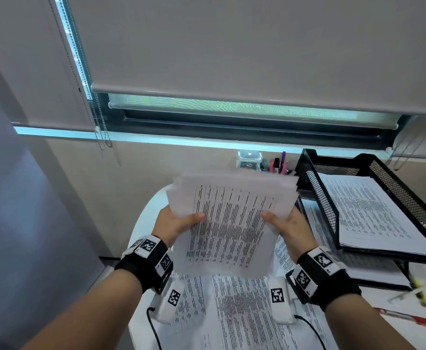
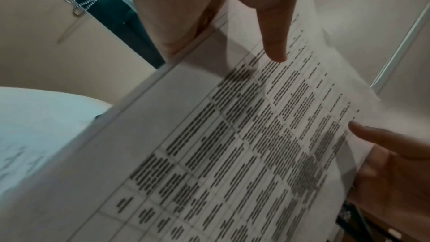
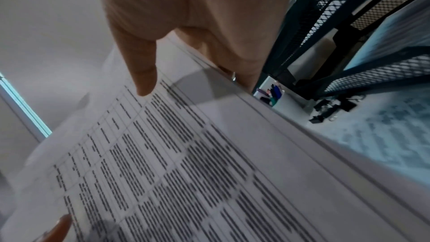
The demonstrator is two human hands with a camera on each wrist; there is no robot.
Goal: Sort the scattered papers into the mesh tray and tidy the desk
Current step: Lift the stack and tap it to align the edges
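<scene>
A stack of printed papers [image 1: 229,223] is held up above the desk between both hands. My left hand [image 1: 179,222] grips its left edge, thumb on the printed face and fingers hidden behind. My right hand [image 1: 286,227] grips the right edge the same way. The wrist views show the stack [image 2: 232,144] [image 3: 174,163] close up, a thumb lying on the text in each. The black mesh tray [image 1: 312,173] stands at the right, its top tier holding a pile of printed sheets [image 1: 368,213]. More printed sheets [image 1: 244,311] lie on the white desk below the hands.
A pen cup [image 1: 278,164] and a clear box [image 1: 249,159] stand at the back by the wall. A red pen [image 1: 406,318], a yellow highlighter [image 1: 425,298] and a clip lie right of the tray's front. Black binder clips [image 3: 335,108] sit under the tray.
</scene>
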